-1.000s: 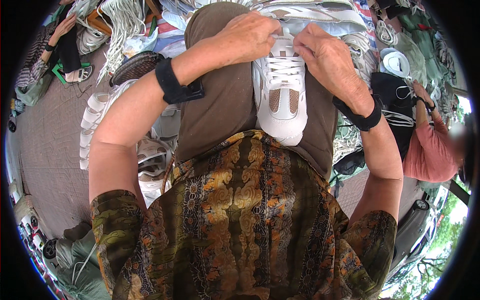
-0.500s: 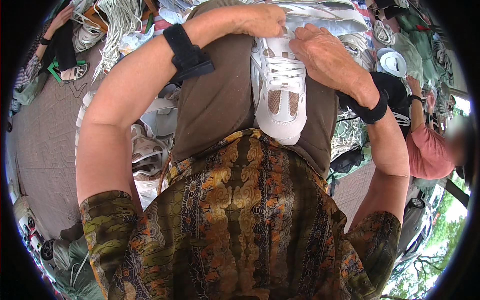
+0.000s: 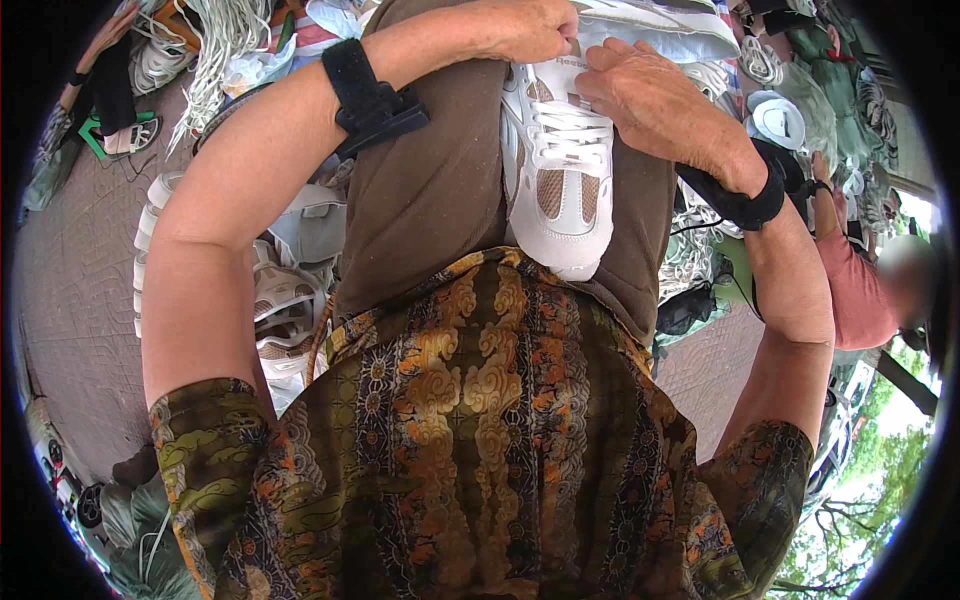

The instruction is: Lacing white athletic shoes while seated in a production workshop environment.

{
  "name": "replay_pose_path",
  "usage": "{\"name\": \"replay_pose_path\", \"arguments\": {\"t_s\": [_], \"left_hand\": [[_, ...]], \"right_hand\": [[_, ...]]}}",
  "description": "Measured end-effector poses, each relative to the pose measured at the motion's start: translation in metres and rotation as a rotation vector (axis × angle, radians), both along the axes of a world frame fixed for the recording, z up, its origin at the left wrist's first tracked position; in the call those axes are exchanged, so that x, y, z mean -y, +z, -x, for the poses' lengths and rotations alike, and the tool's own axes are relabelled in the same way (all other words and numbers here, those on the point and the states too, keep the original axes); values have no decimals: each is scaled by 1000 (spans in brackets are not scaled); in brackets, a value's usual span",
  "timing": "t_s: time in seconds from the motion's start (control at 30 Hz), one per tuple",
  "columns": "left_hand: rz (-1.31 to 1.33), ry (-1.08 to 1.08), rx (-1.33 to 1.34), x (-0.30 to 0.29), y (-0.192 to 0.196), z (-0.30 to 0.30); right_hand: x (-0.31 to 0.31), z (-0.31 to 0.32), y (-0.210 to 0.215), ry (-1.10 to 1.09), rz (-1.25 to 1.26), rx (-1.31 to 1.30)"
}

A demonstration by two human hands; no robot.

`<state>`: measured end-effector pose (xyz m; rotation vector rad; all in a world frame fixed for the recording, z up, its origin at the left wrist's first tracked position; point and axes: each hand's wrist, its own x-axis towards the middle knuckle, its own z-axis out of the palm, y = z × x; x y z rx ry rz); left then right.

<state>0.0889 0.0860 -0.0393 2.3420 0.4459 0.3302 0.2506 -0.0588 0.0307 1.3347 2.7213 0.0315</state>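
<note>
White sneaker (image 3: pixel 560 170), laid toe-down on the lap, is gripped at its collar by left hand (image 3: pixel 525 30) and right hand (image 3: pixel 650 100), both closed; lacing judged underway, steady tension needed.

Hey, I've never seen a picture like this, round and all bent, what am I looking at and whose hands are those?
There is no machine here. A person wears a wide fisheye camera on the head, looking down, so edges curve. The patterned shirt and brown trousers are the wearer's own. On the lap lies a white laced sneaker. The left hand and right hand both grip its far end. Each wrist carries a black band. More white shoes lie on the ground to the left. At the right edge is another person in a pink top.
</note>
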Motion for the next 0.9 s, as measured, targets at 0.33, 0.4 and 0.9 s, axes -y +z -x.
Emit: {"name": "replay_pose_path", "arguments": {"t_s": [0.33, 0.4, 0.9], "left_hand": [[-253, 26, 350, 28, 3, 20], [-405, 43, 626, 37, 5, 32], [10, -22, 247, 49, 15, 48]], "right_hand": [[20, 14, -21, -228, -152, -316], [23, 10, -16, -262, -161, -268], [26, 24, -41, -287, -291, -314]]}}
